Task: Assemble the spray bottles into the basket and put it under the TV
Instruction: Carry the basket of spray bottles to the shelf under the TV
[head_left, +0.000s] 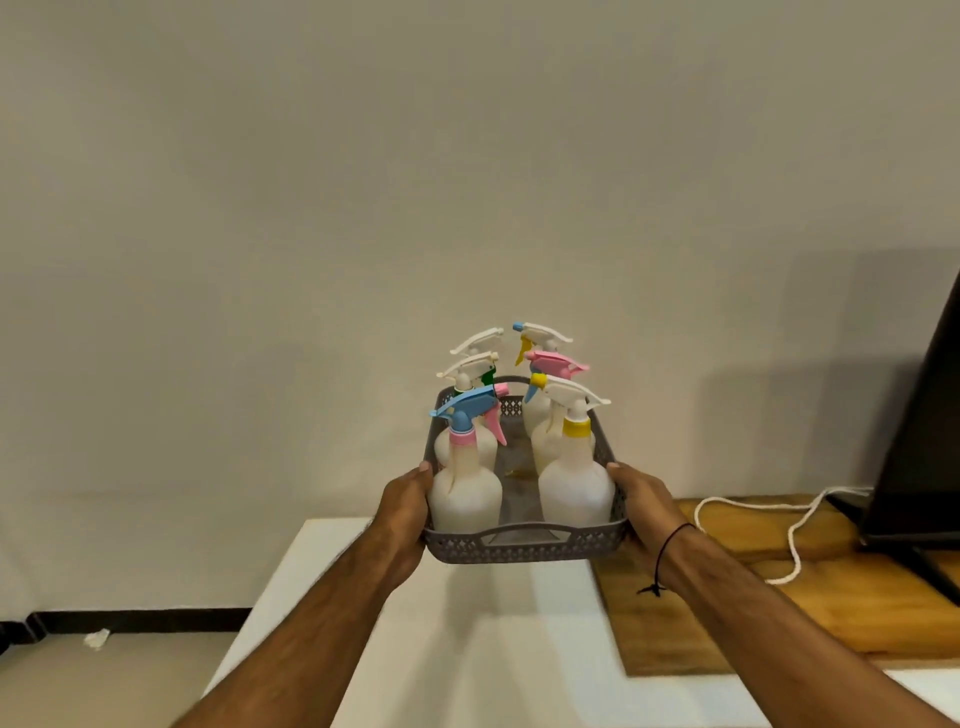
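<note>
Fingers of left hand (410, 506) & right hand (644, 501) curl round side walls of grey perforated plastic basket (524, 545), held above white desk (467, 623). White plastic spray bottles (574, 483) stand upright inside. Black TV (924, 441) far right.

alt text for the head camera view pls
Both hands, the left hand and right hand, hold a grey basket of six upright spray bottles above a white table. A dark TV stands on a wooden surface at right.
</note>
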